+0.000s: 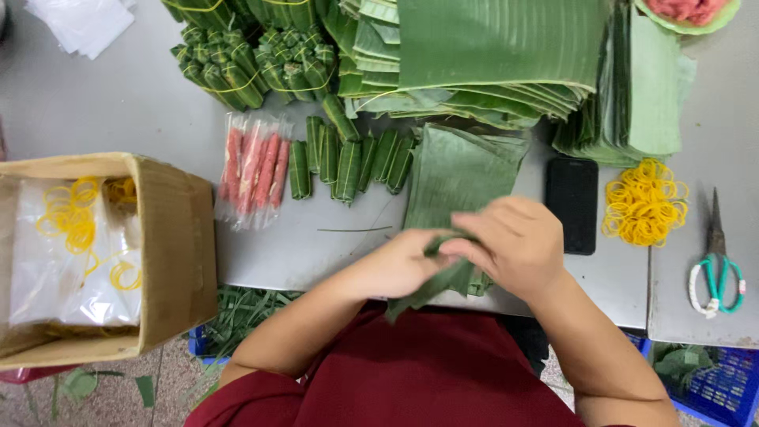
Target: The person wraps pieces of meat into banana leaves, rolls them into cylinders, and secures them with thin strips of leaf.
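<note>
Hands at the desk edge: your left hand and right hand both pinch a folded leaf strip, grip pressed together on it. Looks light, floppy, likely to tear; hold it by the folded middle, not the loose tail. Beyond: leaf stack, wrapped rolls, phone.
</note>
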